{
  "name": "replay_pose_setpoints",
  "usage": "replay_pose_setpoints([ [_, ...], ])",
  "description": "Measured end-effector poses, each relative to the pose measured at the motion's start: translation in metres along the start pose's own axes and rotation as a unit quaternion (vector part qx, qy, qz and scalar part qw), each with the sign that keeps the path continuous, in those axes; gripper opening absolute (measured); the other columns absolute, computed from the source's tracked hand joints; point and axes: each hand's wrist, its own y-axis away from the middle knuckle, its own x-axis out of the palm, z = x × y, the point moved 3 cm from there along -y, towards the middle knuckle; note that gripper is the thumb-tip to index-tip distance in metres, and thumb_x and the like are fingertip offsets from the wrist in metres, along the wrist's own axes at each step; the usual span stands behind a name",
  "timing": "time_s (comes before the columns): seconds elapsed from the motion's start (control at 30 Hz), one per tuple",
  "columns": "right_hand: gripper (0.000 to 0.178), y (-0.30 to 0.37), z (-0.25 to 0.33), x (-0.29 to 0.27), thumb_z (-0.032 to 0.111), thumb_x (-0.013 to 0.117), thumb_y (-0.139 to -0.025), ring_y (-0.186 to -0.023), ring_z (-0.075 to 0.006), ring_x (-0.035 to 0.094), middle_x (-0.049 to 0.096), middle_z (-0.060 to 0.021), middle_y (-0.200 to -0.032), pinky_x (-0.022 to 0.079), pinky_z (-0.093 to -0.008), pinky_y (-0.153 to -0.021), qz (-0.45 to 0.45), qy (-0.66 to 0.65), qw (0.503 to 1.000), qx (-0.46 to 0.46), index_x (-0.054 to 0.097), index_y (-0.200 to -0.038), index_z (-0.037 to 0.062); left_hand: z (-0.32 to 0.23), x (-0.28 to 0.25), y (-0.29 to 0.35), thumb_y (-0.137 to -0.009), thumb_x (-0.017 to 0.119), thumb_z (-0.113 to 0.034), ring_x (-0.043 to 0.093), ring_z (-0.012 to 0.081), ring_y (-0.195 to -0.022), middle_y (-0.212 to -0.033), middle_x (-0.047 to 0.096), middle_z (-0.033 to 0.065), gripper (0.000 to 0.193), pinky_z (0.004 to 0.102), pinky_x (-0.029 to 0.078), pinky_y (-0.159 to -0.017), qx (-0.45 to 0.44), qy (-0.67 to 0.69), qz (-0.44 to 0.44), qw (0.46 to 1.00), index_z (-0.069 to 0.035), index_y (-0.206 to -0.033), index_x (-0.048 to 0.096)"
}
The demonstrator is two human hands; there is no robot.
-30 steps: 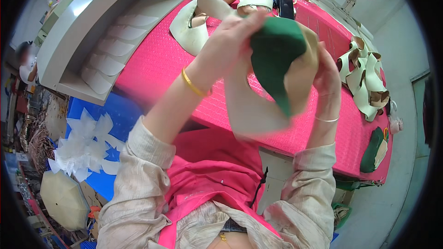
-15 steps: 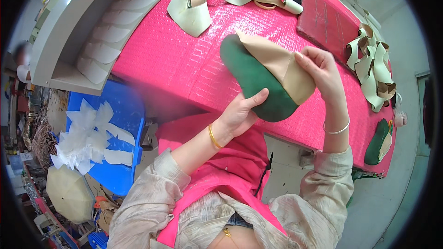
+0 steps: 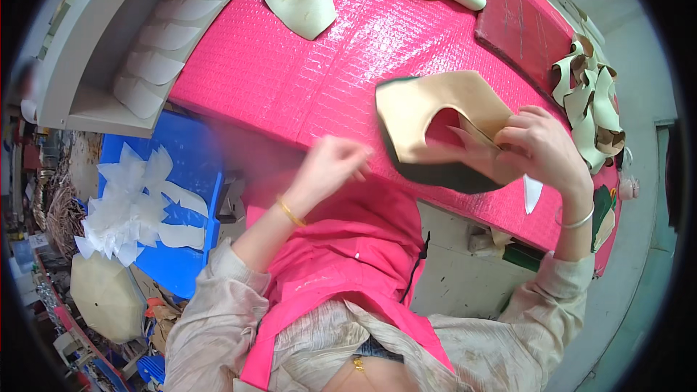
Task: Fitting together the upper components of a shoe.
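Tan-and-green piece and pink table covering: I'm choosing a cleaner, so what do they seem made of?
The tan-and-green piece looks like leather or an imitation, matte: its smooth face shows little glare. The pink table covering seems glossy plastic, given bright glare and regular texture.

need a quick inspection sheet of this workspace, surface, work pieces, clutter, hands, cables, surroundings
surface: table under glossy pink sheeting
work pieces: beige-and-green piece with a curved opening, above the table's near side
clutter: pile of pale pieces at the right, larger pale piece at the far side, dark red board
hands: right hand grips the piece's right edge; left hand blurred, apart from it, seemingly holding nothing
cables: nothing seen for certain
surroundings: grey shelf unit at left; below it, translucent white pieces on a blue seat
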Motion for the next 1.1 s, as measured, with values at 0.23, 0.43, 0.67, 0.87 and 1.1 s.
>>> replay_pose_setpoints([
  [0.23,0.037,-0.031,0.054,0.051,0.035,0.071,-0.058,-0.083,-0.0206,0.052,0.053,-0.0065,-0.074,0.029,-0.0397,-0.097,-0.015,0.067,0.997,0.025,0.059,-0.075,0.0042,-0.061,0.026,-0.052,-0.085,0.045,-0.008,0.059,0.0258,-0.089,-0.104,0.058,0.0133,0.042,0.0318,0.047,-0.075,0.348,-0.207,0.076,0.911,-0.01,-0.126,0.037],
  [0.43,0.009,-0.011,0.066,0.067,0.014,0.059,-0.064,-0.082,-0.0189,0.051,0.051,-0.0048,-0.072,0.037,-0.0383,-0.089,-0.043,0.087,0.993,-0.068,0.057,-0.067,0.0052,-0.024,0.027,-0.067,-0.08,0.049,-0.005,0.044,0.0268,-0.112,-0.124,0.043,0.014,0.054,0.034,0.038,-0.092,0.4,-0.366,0.107,0.833,-0.015,-0.13,0.033],
  [0.67,0.031,-0.017,0.016,0.065,0.026,0.044,-0.089,-0.092,-0.0165,0.054,0.058,-0.0101,-0.097,0.041,-0.0279,-0.08,-0.072,-0.524,0.817,0.229,0.058,-0.101,0.0002,-0.055,0.018,-0.037,-0.074,0.058,-0.01,0.052,0.0267,-0.098,-0.097,0.055,0.0136,0.032,0.0339,0.041,-0.085,0.431,-0.072,0.062,0.897,-0.003,-0.105,0.053],
  [0.87,0.049,-0.043,0.013,0.059,0.041,0.036,-0.09,-0.101,-0.017,0.049,0.051,-0.0099,-0.111,0.038,-0.027,-0.087,-0.048,-0.641,0.72,0.262,0.048,-0.116,0.0012,-0.043,0.087,-0.011,-0.064,0.066,-0.01,0.054,0.0317,-0.082,-0.083,0.054,0.0145,0.044,0.038,0.044,-0.07,0.411,-0.191,0.0,0.891,-0.004,-0.102,0.045],
  [1.1,0.04,0.015,0.029,0.073,0.01,0.061,-0.067,-0.081,-0.0271,0.057,0.055,-0.0139,-0.086,0.047,-0.0327,-0.071,0.108,0.017,0.986,0.128,0.051,-0.105,0.0025,-0.038,0.086,-0.016,-0.065,0.06,-0.005,0.056,0.0285,-0.067,-0.07,0.055,0.0101,0.015,0.037,0.045,-0.057,0.389,-0.176,-0.063,0.902,-0.006,-0.08,0.056],
])
